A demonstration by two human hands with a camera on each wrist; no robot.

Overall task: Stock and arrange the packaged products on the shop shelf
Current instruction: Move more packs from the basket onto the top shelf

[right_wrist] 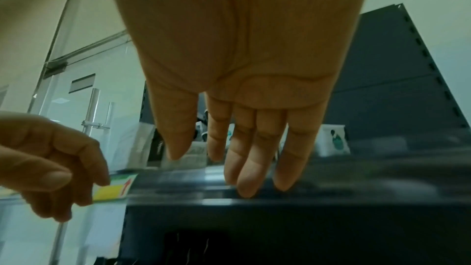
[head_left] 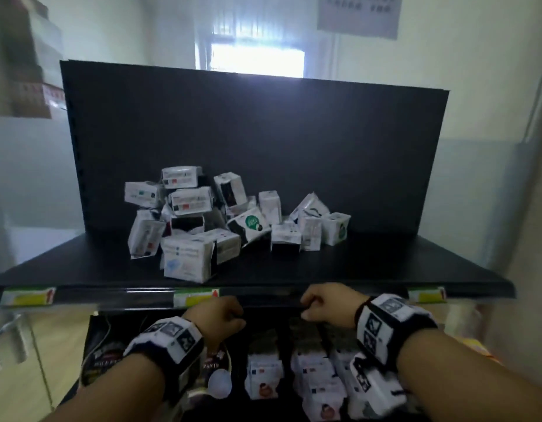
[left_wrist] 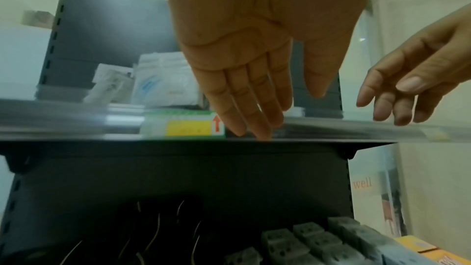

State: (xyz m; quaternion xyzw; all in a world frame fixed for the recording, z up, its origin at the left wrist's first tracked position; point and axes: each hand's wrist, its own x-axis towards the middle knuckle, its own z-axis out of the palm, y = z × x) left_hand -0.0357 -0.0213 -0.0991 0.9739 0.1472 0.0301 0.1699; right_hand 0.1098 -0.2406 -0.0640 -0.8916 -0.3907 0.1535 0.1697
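Observation:
A jumbled heap of small white packets [head_left: 202, 220] lies on the black shelf board [head_left: 370, 263], left of its middle; several are tipped or stacked crookedly. Both hands hover just below the shelf's front edge and hold nothing. My left hand [head_left: 216, 318] is under the middle price label, its fingers [left_wrist: 244, 112] straight and pointing at the shelf lip. My right hand [head_left: 327, 303] is a little to the right, with its fingers [right_wrist: 252, 160] relaxed and close to the lip. The packets [left_wrist: 165, 82] show behind the left hand, and packets [right_wrist: 333, 140] also beyond the right.
Price labels [head_left: 196, 296] sit along the front rail. The lower shelf holds rows of white packets [head_left: 318, 370] and dark bags [head_left: 105, 360]. A tall black back panel [head_left: 254, 141] closes the rear. The shelf's right half is bare. A glass door [right_wrist: 76, 108] is at left.

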